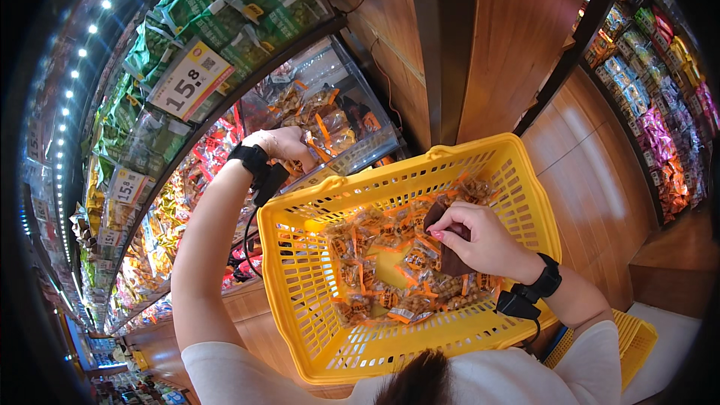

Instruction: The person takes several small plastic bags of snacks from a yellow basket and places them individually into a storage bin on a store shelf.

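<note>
My left hand [288,148] reaches into a clear plastic bin [360,152] of snack packets. Its fingers are partly hidden among orange-and-clear packets [332,126], so whether it grips one does not show. Below and to the right is a yellow plastic shopping basket [304,343], with many similar small packets [416,259] spread over its bottom. My right hand [478,236] is above these packets, thumb and fingers pinched on a dark brown piece of what looks like cloth [454,261]. Both wrists wear black strapped devices.
A shelf of green snack bags [219,17] with price cards [191,81] overhangs the bin. Red packets [216,143] fill the neighbouring section. A wooden panel [506,28] stands ahead, and another snack rack [647,107] is at far right. More yellow baskets [638,349] sit at lower right.
</note>
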`<action>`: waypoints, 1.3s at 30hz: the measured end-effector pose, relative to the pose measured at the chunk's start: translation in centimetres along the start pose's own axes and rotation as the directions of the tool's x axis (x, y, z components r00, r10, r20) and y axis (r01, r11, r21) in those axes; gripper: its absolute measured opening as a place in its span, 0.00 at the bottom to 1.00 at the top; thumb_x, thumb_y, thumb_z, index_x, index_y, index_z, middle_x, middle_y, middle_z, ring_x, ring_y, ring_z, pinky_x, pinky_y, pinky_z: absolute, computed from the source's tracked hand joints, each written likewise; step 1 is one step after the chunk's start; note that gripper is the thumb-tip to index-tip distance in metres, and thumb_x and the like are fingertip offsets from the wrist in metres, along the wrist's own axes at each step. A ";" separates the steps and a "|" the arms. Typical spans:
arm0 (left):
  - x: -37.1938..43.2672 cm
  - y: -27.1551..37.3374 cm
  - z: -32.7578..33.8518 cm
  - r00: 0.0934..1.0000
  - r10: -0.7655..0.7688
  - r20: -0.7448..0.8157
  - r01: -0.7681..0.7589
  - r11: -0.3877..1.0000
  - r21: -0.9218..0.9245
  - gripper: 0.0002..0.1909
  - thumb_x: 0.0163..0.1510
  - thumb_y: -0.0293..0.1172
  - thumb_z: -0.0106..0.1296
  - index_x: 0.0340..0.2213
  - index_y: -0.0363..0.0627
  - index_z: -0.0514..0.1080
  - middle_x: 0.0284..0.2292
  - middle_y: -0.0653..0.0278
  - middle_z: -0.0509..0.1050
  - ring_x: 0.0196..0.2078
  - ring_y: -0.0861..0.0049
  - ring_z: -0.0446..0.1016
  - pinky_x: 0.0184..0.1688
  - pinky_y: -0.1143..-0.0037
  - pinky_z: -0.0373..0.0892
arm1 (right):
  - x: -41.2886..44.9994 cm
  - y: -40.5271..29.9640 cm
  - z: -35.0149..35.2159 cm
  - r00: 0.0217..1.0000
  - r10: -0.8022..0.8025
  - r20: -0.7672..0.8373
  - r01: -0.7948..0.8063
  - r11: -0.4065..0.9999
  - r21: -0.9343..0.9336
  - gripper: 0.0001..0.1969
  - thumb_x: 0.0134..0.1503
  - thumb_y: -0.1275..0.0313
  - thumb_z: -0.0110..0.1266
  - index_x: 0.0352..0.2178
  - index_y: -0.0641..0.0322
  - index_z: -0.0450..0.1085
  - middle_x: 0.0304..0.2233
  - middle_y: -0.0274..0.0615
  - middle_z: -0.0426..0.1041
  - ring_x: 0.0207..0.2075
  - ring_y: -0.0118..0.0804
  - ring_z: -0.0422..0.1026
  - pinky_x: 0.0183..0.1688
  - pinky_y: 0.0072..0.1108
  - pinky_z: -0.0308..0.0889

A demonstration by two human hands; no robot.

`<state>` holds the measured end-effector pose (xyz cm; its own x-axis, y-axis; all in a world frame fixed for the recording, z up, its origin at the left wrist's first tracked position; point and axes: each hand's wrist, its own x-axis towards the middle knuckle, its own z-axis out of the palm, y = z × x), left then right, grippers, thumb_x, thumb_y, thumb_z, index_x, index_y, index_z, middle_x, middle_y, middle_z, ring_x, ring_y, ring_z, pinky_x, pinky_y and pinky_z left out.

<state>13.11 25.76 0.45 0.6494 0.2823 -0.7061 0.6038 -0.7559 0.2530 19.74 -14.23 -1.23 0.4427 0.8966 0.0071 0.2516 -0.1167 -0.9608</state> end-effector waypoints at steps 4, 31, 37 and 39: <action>-0.2 1.0 -0.6 0.999 -0.010 -0.041 0.013 0.997 0.073 0.35 0.33 0.37 0.63 0.44 0.31 0.69 0.38 0.51 0.76 0.40 0.67 0.75 0.43 0.75 0.68 | 0.0 0.1 0.0 1.000 0.006 -0.004 -0.006 1.000 -0.008 0.04 0.52 0.77 0.56 0.28 0.68 0.71 0.23 0.39 0.70 0.22 0.27 0.66 0.27 0.20 0.62; -1.3 3.0 0.7 0.993 0.113 0.020 -0.115 0.987 0.109 0.24 0.56 0.48 0.46 0.46 0.43 0.72 0.36 0.57 0.77 0.31 0.67 0.75 0.38 0.69 0.70 | -0.1 0.3 -0.1 1.000 0.020 0.005 -0.020 1.000 0.001 0.04 0.52 0.76 0.57 0.28 0.68 0.71 0.23 0.39 0.69 0.22 0.28 0.67 0.26 0.19 0.62; 0.8 0.8 0.2 0.977 0.212 0.025 -0.212 0.947 0.240 0.19 0.55 0.39 0.46 0.46 0.46 0.73 0.38 0.58 0.77 0.38 0.69 0.75 0.42 0.71 0.70 | 0.0 0.1 -0.1 1.000 0.001 0.013 -0.001 1.000 -0.015 0.04 0.53 0.76 0.57 0.28 0.68 0.71 0.23 0.40 0.69 0.22 0.29 0.68 0.26 0.20 0.62; 1.3 0.3 -0.1 0.955 0.292 0.046 -0.295 0.930 0.220 0.18 0.54 0.37 0.46 0.45 0.47 0.73 0.38 0.59 0.77 0.39 0.69 0.75 0.43 0.72 0.69 | 0.0 -0.1 -0.2 1.000 0.006 0.019 -0.006 1.000 -0.010 0.04 0.53 0.76 0.57 0.28 0.68 0.71 0.24 0.40 0.70 0.23 0.29 0.68 0.27 0.20 0.63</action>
<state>14.17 25.96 -0.34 0.7757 0.0220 -0.6308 0.2681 -0.9162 0.2978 19.87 -14.29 -1.06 0.4281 0.9037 -0.0043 0.2576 -0.1266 -0.9579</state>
